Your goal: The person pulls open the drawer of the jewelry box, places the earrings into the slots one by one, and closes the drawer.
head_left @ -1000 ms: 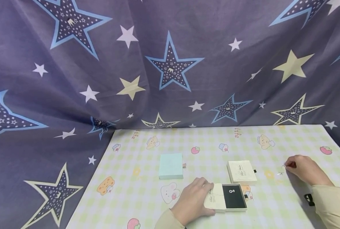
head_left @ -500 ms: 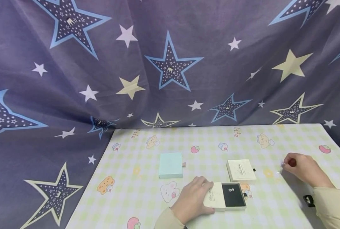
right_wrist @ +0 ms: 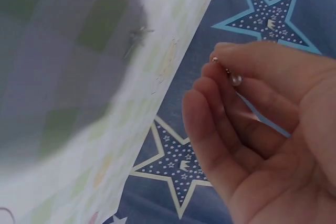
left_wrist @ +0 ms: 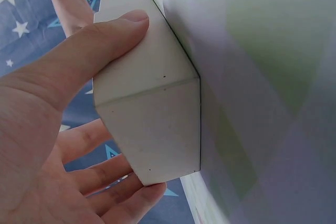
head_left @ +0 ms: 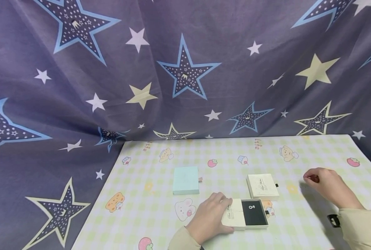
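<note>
Your left hand (head_left: 208, 217) grips the cream box (head_left: 236, 216) on the tablecloth (head_left: 219, 154), long axis left-to-right, drawer (head_left: 254, 217) pointing right; off right, your right hand (head_left: 330, 184) pinches a pearl earring (right_wrist: 235, 80), pearl end slanting palmward.

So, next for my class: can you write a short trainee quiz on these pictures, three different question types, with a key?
1. True or false: the left hand is gripping the mint-green box.
2. Which hand pinches the small trinket with a pearl-like bead?
3. The open drawer is lined in: A) pink, B) black, C) yellow.

Key:
1. False; it grips the partly opened cream box.
2. The right hand.
3. B.
</note>
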`<state>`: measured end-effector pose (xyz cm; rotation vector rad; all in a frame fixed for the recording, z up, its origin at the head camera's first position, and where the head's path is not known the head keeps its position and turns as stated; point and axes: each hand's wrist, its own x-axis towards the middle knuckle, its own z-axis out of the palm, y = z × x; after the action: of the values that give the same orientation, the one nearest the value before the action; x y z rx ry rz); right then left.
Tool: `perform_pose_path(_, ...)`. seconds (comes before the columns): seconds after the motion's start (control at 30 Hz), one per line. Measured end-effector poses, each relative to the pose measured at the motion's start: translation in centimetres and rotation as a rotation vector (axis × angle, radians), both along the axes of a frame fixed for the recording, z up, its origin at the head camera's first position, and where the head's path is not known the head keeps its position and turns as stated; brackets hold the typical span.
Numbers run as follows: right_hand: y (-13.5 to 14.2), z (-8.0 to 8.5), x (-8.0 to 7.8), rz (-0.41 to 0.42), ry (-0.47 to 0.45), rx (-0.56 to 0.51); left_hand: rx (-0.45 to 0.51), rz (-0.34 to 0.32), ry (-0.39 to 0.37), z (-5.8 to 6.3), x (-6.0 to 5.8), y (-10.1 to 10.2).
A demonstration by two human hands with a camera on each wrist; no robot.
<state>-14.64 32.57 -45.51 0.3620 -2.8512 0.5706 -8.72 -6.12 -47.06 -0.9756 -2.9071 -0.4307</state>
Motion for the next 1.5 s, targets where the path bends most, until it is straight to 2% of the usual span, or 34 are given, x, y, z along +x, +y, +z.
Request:
perform_pose_path(0.3,-1.3,0.5,0.5,0.04,0.117,-0.013,0.002,0.003,-0.006,-0.2,-0.1,0.0)
perform_pose_path(0.67,-4.0,1.6,1.5,0.11,0.091,-0.103,0.003,0.004,-0.012,-0.2,0.0,-0.1)
perform_pose_path(0.97,-5.5,1.4,1.7,0.181,0.19,-0.151,0.004,0.0,0.008,-0.3,0.0,-0.1)
perform_pose_path(1.27,-7.0,1.3,1.8,0.247,0.21,-0.234,0.008,-0.003,0.001,-0.2,0.0,0.0)
perform_pose_path(1.5,-8.1,1.3,2.2,0.27,0.16,-0.275,0.011,-0.003,0.003,-0.2,-0.1,0.0)
